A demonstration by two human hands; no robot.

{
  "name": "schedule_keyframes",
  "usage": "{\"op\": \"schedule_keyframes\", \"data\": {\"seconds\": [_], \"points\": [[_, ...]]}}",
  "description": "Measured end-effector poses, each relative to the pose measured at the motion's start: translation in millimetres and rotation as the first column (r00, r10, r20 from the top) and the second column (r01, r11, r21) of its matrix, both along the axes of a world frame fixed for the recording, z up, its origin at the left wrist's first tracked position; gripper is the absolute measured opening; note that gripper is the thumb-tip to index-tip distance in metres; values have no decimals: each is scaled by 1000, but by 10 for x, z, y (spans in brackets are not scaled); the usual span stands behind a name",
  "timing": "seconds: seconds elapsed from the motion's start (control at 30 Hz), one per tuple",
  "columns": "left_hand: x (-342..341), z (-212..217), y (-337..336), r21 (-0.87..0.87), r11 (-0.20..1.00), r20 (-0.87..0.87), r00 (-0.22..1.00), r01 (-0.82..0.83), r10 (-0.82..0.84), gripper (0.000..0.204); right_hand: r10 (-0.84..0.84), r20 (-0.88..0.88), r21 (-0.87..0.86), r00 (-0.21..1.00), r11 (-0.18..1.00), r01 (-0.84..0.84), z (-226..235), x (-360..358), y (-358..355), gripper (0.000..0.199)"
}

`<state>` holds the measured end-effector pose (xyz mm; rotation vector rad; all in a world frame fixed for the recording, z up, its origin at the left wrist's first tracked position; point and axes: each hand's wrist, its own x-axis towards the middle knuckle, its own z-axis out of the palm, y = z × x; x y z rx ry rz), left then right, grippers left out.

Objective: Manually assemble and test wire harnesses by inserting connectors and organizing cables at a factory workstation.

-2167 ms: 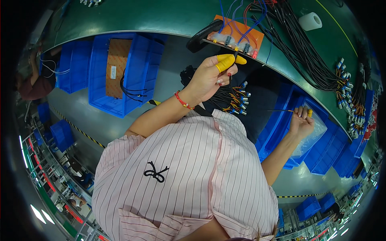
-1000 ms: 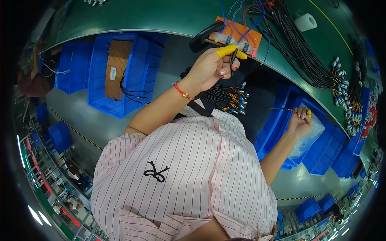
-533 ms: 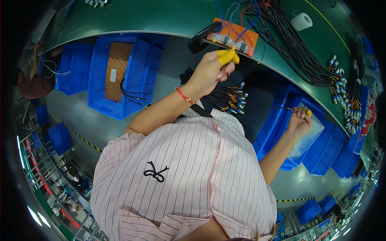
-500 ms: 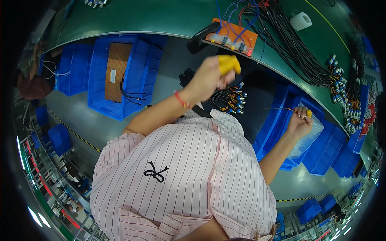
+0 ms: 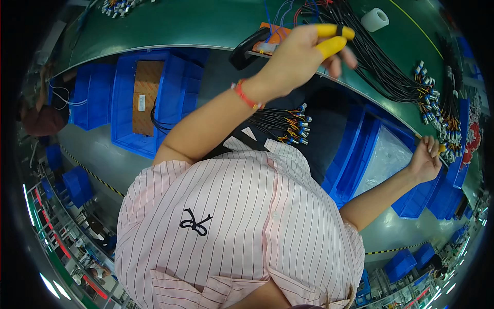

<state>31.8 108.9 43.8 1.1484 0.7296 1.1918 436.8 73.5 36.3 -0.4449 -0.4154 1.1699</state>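
Observation:
My left hand [image 5: 311, 56] reaches over the bench edge, with yellow finger covers on two fingers. Its fingers are stretched and apart, close above a bundle of black cables [image 5: 378, 69]. A small dark patch shows across one covered finger; whether it is a cable behind or on it I cannot make out. At the right, my right hand [image 5: 426, 160] is closed with bent fingers beside the bench edge, near the silver-and-blue connector ends [image 5: 428, 92] of the cables. What its fingertips hold is hidden. Partly behind my left hand is an orange board [image 5: 268, 46] with wires.
A white roll [image 5: 374, 19] stands on the green bench [image 5: 185, 23]. More black cables with connectors [image 5: 296, 123] lie at my lap. Blue bins [image 5: 118, 98] stand below the bench on both sides, one with cardboard [image 5: 145, 98]. Another person [image 5: 43, 113] is at far left.
My left hand has moved up and right, from in front of the orange board to over the cables, its fingers opening. My right hand has moved right and slightly down toward the connectors.

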Motion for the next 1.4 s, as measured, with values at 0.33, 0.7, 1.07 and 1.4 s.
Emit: {"op": "schedule_keyframes", "data": {"seconds": [0.33,0.7,1.07,1.4], "points": [[-90,22,-37,153,985,-335,942,73,-18,38,18,-153,-11,988,1000,-20,57,413,801,27],[-581,-959,-1092,67,984,-850,527,163,-30,26,55,70,-21,996,998,-53,78,345,1385,30],[-434,-1274,-1101,250,933,-932,325,260,160,16,-31,282,-91,959,994,59,-176,347,1679,31],[-387,-1143,-1126,276,943,-876,452,187,167,13,65,484,697,-873,574,429,-161,-346,1362,33]]}}
